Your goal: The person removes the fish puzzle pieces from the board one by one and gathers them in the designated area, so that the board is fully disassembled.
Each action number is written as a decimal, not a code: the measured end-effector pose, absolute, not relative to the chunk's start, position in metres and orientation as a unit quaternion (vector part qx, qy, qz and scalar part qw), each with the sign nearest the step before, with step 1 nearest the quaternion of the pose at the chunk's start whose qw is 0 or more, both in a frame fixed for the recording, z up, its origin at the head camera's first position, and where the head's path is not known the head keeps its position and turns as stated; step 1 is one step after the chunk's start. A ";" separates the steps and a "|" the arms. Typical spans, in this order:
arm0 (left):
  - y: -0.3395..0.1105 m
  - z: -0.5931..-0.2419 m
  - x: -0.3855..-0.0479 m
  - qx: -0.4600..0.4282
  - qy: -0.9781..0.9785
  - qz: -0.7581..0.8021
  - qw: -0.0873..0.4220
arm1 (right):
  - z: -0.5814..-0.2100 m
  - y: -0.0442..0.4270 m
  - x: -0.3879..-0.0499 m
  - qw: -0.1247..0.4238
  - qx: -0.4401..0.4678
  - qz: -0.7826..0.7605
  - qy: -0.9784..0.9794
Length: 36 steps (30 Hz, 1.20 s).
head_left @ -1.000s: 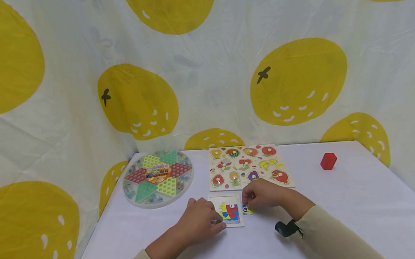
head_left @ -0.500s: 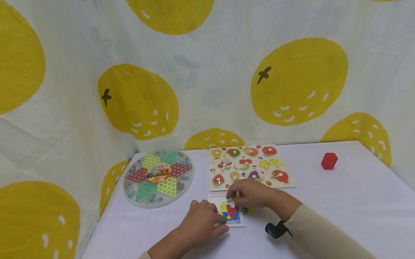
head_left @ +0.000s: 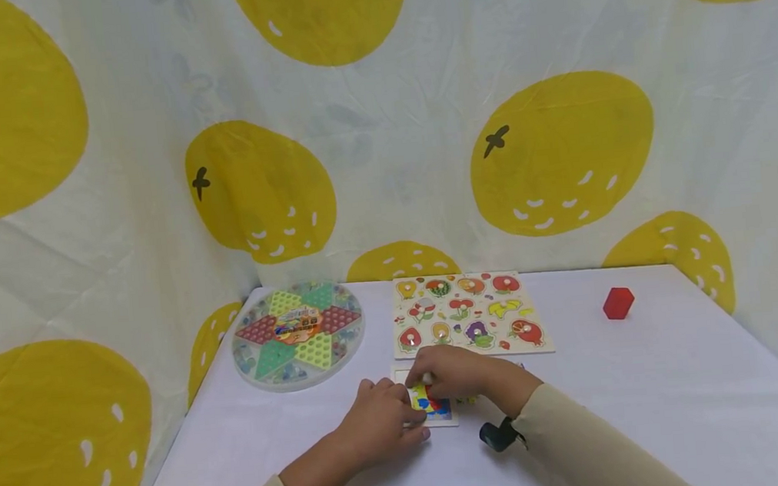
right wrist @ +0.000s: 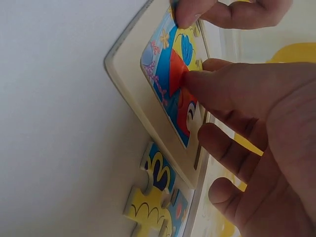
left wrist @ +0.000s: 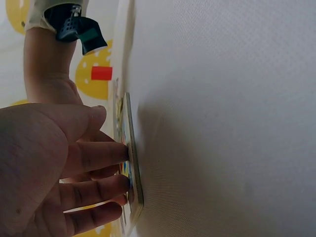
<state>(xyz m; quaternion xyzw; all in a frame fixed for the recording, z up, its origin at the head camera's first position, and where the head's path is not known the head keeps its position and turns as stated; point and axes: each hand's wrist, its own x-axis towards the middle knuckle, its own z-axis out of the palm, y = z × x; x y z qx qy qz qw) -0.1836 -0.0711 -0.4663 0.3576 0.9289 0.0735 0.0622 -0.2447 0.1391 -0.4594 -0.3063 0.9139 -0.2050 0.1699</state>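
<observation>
A small wooden jigsaw tray (head_left: 446,422) lies on the table, partly filled with blue, yellow and red picture pieces (right wrist: 180,74). My left hand (head_left: 377,421) rests its fingertips on the tray's left side; in the left wrist view its fingers (left wrist: 98,191) reach nearly straight to the board. Over the tray's upper part is my right hand (head_left: 452,372). Its thumb (right wrist: 212,88) touches the red picture area, and the other fingers extend over the far side. Loose yellow-and-blue jigsaw pieces (right wrist: 150,205) lie beside the tray, mostly covered by the right hand in the head view.
Behind the tray lies a fruit peg board (head_left: 468,317). A round Chinese checkers board (head_left: 297,336) is at the back left. Far to the right stands a red block (head_left: 619,303). A fruit-print cloth (head_left: 395,157) hangs behind the white table (head_left: 617,393).
My right hand has moved left from the loose pieces beside the tray to over the tray's upper part. The left hand has shifted slightly to the right.
</observation>
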 end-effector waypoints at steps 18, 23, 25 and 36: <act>-0.070 -0.462 -0.184 0.362 0.927 0.069 0.070 | -0.462 0.135 -0.246 0.182 -0.262 -0.209 0.924; -0.071 -0.461 -0.183 0.364 0.927 0.067 0.066 | -0.463 0.135 -0.244 0.184 -0.256 -0.224 0.922; -0.071 -0.461 -0.183 0.364 0.927 0.068 0.066 | -0.463 0.135 -0.243 0.183 -0.254 -0.229 0.922; -0.071 -0.463 -0.184 0.365 0.927 0.067 0.063 | -0.460 0.138 -0.241 0.163 -0.264 -0.237 0.921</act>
